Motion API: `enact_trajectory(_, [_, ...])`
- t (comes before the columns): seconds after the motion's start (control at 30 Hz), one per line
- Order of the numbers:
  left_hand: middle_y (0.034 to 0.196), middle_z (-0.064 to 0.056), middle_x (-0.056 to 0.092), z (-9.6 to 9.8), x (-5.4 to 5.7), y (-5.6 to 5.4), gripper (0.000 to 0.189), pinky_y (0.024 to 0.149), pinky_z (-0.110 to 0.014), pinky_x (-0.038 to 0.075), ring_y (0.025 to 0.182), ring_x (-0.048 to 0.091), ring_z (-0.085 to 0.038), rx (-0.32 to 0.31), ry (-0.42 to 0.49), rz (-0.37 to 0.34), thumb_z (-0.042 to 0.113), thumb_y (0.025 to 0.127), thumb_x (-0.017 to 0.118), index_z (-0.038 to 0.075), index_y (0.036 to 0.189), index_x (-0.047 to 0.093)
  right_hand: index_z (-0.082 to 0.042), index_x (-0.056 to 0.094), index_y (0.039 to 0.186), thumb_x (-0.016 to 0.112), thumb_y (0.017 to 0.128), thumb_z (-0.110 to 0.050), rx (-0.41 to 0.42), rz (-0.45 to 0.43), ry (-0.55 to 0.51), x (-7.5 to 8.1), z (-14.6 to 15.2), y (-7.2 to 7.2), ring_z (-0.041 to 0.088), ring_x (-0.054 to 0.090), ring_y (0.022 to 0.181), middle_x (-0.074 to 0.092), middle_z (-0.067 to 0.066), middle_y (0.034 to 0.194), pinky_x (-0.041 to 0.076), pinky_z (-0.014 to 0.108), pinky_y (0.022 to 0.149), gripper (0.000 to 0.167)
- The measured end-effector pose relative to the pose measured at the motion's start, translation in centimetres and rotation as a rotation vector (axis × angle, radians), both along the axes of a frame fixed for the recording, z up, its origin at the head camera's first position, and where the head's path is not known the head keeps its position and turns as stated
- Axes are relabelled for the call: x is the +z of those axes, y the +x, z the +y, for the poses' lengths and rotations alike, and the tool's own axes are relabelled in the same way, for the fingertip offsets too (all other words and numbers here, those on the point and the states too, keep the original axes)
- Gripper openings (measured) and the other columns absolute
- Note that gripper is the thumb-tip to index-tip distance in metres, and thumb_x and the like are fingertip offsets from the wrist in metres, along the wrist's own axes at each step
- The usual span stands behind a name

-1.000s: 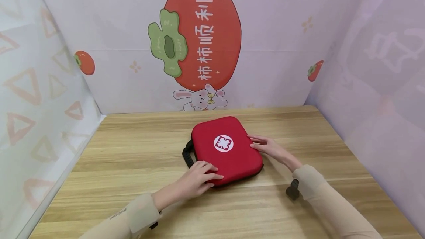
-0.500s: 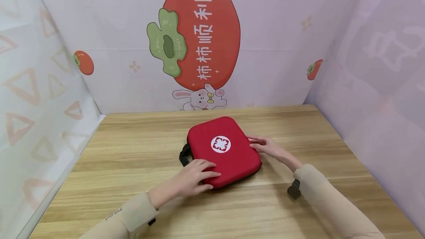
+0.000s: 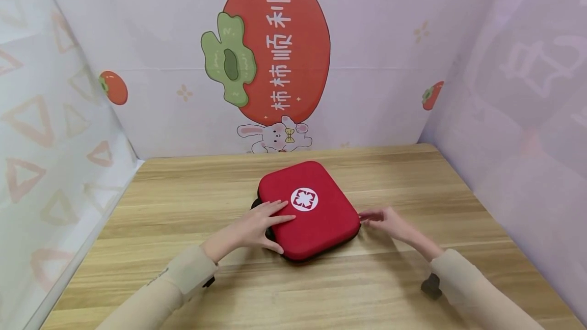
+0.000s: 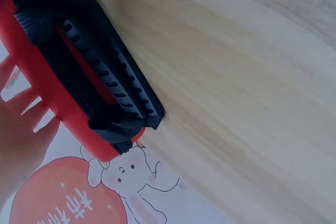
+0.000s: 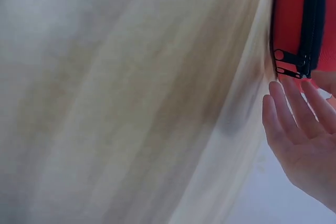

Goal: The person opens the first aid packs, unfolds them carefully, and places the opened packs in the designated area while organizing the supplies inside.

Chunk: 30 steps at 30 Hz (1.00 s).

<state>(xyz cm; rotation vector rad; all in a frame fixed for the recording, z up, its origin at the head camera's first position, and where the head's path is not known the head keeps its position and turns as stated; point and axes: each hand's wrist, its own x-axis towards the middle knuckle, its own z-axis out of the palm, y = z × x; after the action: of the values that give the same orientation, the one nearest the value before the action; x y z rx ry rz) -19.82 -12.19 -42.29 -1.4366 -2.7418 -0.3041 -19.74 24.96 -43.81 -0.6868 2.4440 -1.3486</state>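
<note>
A red first-aid case (image 3: 330,218) with a white round emblem lies flat on the wooden table, turned at an angle. My left hand (image 3: 254,225) rests on its left side, fingers spread over the lid and thumb along the near edge. Under that hand, the black carrying handle (image 4: 105,72) shows in the left wrist view. My right hand (image 3: 387,222) is at the case's right corner. In the right wrist view, its extended fingertips are right by two black zipper pulls (image 5: 287,64) at the end of the zipper (image 5: 311,19), with the thumb close to them.
The wooden table (image 3: 183,187) reaches back to a white backdrop (image 3: 376,75) printed with persimmons and a rabbit. Patterned white sheets hang along the left side (image 3: 59,131) and right side (image 3: 518,95).
The case has shifted slightly left. My left hand has slid up its left side with fingers spreading wider. My right hand has moved from the upper right edge toward the near right corner.
</note>
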Motion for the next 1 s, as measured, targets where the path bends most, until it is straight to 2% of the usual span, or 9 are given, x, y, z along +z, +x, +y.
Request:
enact_trajectory(0.13, [0.141,-0.013,0.029,0.2,-0.1,-0.5,0.079,0.104,-0.045,0.02,0.128,0.024,-0.032,-0.005,-0.016,0.005,0.059,0.066,0.065,0.02,0.131,0.045,0.016,0.056,0.105,0.058,0.082,-0.002,-0.016,0.004,0.012,-0.5,-0.1,0.5,0.025,0.061,0.088,0.061,0.025,0.098,0.047,0.019,0.073,0.029])
enact_trajectory(0.4, [0.141,-0.012,0.028,0.3,-0.4,-1.2,0.083,0.103,-0.049,0.019,0.129,0.021,-0.035,0.008,-0.034,0.003,0.061,0.064,0.066,0.022,0.133,0.042,0.012,0.062,0.096,0.062,0.08,-0.005,-0.092,0.043,0.038,-1.2,-0.7,0.5,0.019,0.061,0.085,0.064,0.02,0.093,0.047,0.02,0.072,0.023])
enact_trajectory(0.6, [0.14,-0.011,0.03,0.3,-0.5,-1.2,0.082,0.103,-0.05,0.018,0.128,0.023,-0.034,0.016,-0.012,-0.003,0.061,0.062,0.067,0.022,0.131,0.044,0.006,0.065,0.086,0.064,0.079,-0.005,-0.113,0.086,0.071,-1.5,-0.8,0.5,0.009,0.059,0.079,0.065,0.014,0.085,0.047,0.02,0.07,0.013])
enact_trajectory(0.7, [0.141,-0.011,0.029,0.3,-0.4,-1.1,0.081,0.102,-0.05,0.019,0.128,0.023,-0.034,0.015,-0.014,-0.004,0.061,0.063,0.066,0.022,0.131,0.045,0.004,0.065,0.08,0.063,0.079,-0.003,-0.111,0.112,0.082,-1.6,-0.9,0.6,0.004,0.057,0.074,0.066,0.011,0.079,0.047,0.02,0.067,0.008])
enact_trajectory(0.9, [0.142,-0.01,0.028,0.1,-0.3,-0.9,0.079,0.102,-0.05,0.019,0.129,0.022,-0.034,0.031,-0.046,0.008,0.062,0.066,0.062,0.023,0.132,0.043,0.002,0.061,0.072,0.062,0.078,0.002,-0.068,0.184,0.117,-1.5,-1.4,1.2,0.002,0.053,0.065,0.062,0.005,0.071,0.047,0.021,0.059,0.006])
enact_trajectory(1.0, [0.142,-0.01,0.028,0.1,-0.3,-0.8,0.078,0.102,-0.05,0.019,0.129,0.021,-0.033,0.039,-0.063,0.011,0.064,0.067,0.06,0.024,0.132,0.043,0.0,0.061,0.071,0.062,0.077,0.003,-0.045,0.18,0.132,-1.4,-1.6,1.7,0.001,0.052,0.062,0.061,0.003,0.067,0.046,0.02,0.055,0.007])
